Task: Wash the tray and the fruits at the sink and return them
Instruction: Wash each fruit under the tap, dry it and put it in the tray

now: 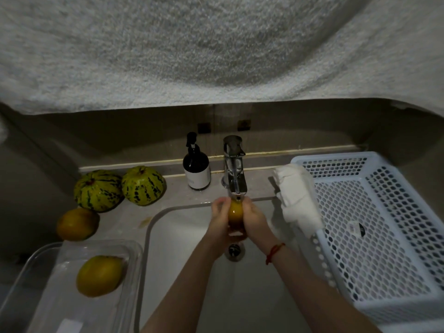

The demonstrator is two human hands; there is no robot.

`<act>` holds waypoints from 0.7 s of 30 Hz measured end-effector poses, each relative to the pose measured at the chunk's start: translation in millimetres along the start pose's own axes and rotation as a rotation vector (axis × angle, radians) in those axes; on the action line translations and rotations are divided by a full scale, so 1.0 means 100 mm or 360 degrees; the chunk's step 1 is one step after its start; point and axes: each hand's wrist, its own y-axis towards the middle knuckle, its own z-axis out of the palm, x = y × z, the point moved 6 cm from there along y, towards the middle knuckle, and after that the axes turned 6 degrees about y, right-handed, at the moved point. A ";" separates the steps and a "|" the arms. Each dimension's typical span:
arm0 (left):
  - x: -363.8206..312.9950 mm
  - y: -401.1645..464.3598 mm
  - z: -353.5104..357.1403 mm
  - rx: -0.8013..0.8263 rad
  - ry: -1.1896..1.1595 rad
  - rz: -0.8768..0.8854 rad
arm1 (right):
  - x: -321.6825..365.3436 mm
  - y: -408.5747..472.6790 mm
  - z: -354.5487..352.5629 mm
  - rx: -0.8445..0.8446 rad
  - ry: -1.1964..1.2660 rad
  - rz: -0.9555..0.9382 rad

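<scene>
A yellow-orange mango (pixel 236 216) is held right under the chrome faucet (pixel 234 169) over the white sink (pixel 192 272). My left hand (pixel 219 218) grips its left side and my right hand (pixel 255 218) grips its right side. A clear plastic tray (pixel 60 306) lies on the counter at the lower left with another mango (pixel 101 276) in it. A third mango (pixel 77 224) sits on the counter behind the tray. Two striped yellow-green melons (pixel 98 190) (pixel 143 185) stand at the back left.
A dark soap pump bottle (pixel 195 167) stands left of the faucet. A white perforated basket (pixel 374 234) sits on the right with a white cloth (pixel 296 198) draped over its left rim. A grey towel (pixel 192 49) fills the top of the view.
</scene>
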 end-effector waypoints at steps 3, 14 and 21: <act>-0.02 0.06 -0.07 -0.0080 -0.0157 -0.0153 | 0.06 -0.09 0.11 0.0249 -0.0448 -0.0317; 0.05 0.11 -0.05 -0.0117 0.0149 -0.0079 | 0.00 -0.03 -0.07 0.0069 -0.0277 0.0072; -0.12 0.12 -0.02 -0.0211 0.0194 0.0078 | 0.09 -0.20 -0.02 -0.0137 -0.0335 -0.0497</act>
